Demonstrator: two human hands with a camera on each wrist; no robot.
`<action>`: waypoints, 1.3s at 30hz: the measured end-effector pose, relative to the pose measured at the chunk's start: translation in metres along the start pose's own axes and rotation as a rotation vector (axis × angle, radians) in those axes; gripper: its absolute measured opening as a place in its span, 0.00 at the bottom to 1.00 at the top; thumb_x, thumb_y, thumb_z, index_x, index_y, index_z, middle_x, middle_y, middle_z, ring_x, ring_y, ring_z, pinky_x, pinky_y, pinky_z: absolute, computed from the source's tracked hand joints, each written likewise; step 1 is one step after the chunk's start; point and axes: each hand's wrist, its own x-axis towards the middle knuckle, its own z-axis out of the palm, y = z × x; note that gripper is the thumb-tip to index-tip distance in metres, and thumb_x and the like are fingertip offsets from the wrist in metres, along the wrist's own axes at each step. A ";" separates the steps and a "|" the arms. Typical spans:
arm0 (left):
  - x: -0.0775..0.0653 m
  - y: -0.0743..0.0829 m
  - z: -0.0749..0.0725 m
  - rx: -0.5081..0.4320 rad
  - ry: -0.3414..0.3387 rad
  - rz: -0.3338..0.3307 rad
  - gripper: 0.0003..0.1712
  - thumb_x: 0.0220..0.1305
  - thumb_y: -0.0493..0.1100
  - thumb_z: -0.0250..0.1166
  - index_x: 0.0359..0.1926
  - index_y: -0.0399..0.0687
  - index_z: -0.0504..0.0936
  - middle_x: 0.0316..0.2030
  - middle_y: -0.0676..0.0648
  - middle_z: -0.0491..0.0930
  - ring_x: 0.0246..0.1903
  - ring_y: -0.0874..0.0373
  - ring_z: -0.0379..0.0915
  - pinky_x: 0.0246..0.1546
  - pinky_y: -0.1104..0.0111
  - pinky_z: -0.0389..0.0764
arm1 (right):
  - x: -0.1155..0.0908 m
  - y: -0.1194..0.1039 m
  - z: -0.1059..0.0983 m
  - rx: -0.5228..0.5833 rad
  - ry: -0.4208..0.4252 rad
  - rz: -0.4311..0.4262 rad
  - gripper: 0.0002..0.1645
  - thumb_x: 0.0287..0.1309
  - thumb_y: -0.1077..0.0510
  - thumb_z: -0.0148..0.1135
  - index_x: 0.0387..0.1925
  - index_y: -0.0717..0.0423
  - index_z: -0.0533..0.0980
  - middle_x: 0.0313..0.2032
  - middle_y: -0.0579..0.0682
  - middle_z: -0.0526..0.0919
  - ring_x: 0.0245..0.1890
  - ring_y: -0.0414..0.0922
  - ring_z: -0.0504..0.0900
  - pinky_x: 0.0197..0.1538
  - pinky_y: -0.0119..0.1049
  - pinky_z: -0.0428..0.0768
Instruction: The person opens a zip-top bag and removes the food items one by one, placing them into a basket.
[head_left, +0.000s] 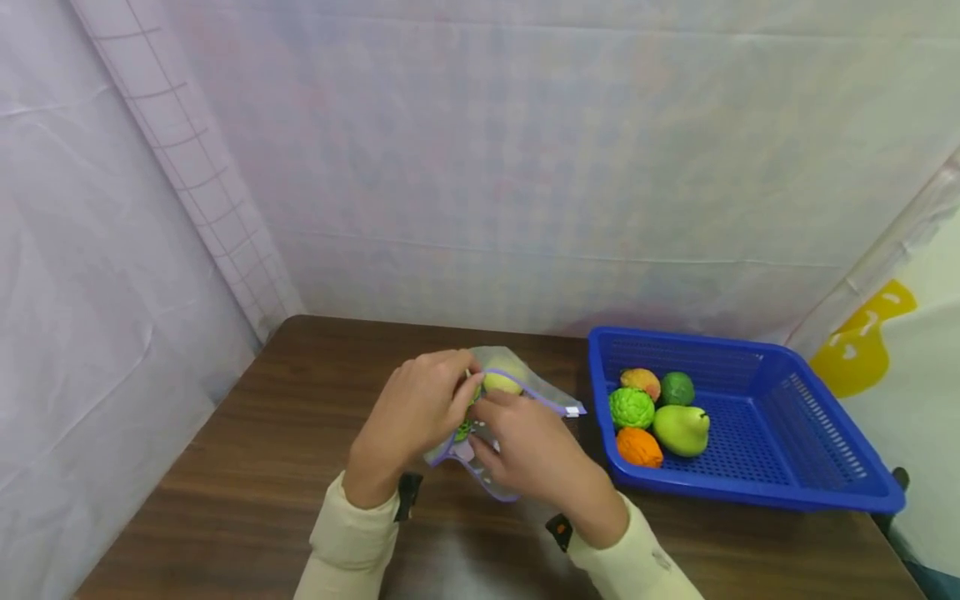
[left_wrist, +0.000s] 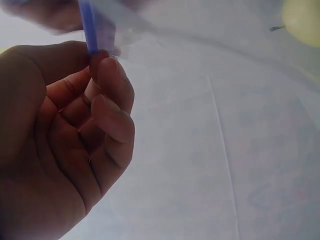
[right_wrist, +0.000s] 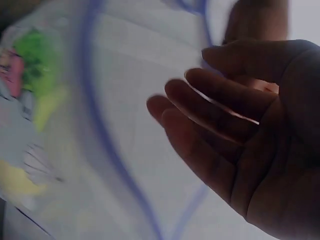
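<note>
A clear zip bag (head_left: 551, 392) with a purple rim lies between the two hands, its mouth spread wide. My left hand (head_left: 420, 404) pinches the rim between thumb and fingertip, seen closely as a blue-purple strip (left_wrist: 90, 30) in the left wrist view. Over the mouth is my right hand (head_left: 528, 446), its fingers (right_wrist: 220, 115) loosely bent and apart, the thumb tip right by the rim. A pale yellow-green fruit (head_left: 504, 379) with a stem shows through the bag's far side. Coloured cartoon printing (right_wrist: 35, 65) covers part of the bag.
At the right stands a blue plastic basket (head_left: 757, 492). Inside its left end are a green pear (head_left: 681, 430), an orange fruit (head_left: 639, 447), a bumpy green fruit (head_left: 632, 407), a dark green fruit (head_left: 677, 388) and a yellow-orange fruit (head_left: 641, 383). A brown wooden table (head_left: 247, 467) lies underneath.
</note>
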 end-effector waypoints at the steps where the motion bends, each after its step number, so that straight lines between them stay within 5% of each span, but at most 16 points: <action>1: 0.000 0.000 0.000 0.001 0.000 -0.001 0.04 0.69 0.42 0.64 0.36 0.49 0.83 0.30 0.53 0.83 0.24 0.64 0.71 0.25 0.67 0.74 | 0.002 0.001 0.006 -0.027 -0.002 0.002 0.17 0.54 0.52 0.71 0.46 0.50 0.82 0.41 0.43 0.82 0.34 0.40 0.81 0.36 0.37 0.80; 9: -0.001 0.002 -0.001 0.009 0.004 0.003 0.04 0.69 0.41 0.64 0.36 0.49 0.84 0.32 0.51 0.85 0.28 0.59 0.79 0.29 0.63 0.79 | 0.011 0.003 0.040 -0.017 -0.047 0.056 0.36 0.54 0.50 0.70 0.62 0.61 0.74 0.57 0.55 0.81 0.56 0.51 0.79 0.56 0.44 0.80; 16: -0.003 0.002 -0.002 -0.002 -0.003 0.006 0.04 0.69 0.40 0.64 0.36 0.48 0.84 0.33 0.51 0.86 0.31 0.57 0.82 0.31 0.62 0.81 | 0.014 0.006 0.062 0.010 -0.068 0.034 0.41 0.60 0.43 0.67 0.70 0.57 0.68 0.67 0.52 0.73 0.68 0.49 0.68 0.75 0.41 0.62; 28: -0.003 0.003 0.001 -0.001 0.017 0.022 0.03 0.67 0.40 0.65 0.35 0.50 0.84 0.33 0.52 0.86 0.32 0.55 0.84 0.32 0.59 0.82 | 0.014 0.009 0.088 0.003 -0.072 0.018 0.44 0.59 0.43 0.68 0.71 0.58 0.66 0.72 0.53 0.69 0.75 0.52 0.62 0.78 0.46 0.54; 39: -0.003 0.003 0.002 0.006 0.030 0.041 0.04 0.67 0.40 0.65 0.34 0.51 0.83 0.31 0.54 0.85 0.30 0.57 0.82 0.30 0.60 0.81 | 0.012 0.016 0.104 -0.187 -0.156 -0.052 0.38 0.58 0.53 0.67 0.70 0.55 0.69 0.73 0.54 0.65 0.73 0.53 0.61 0.74 0.45 0.64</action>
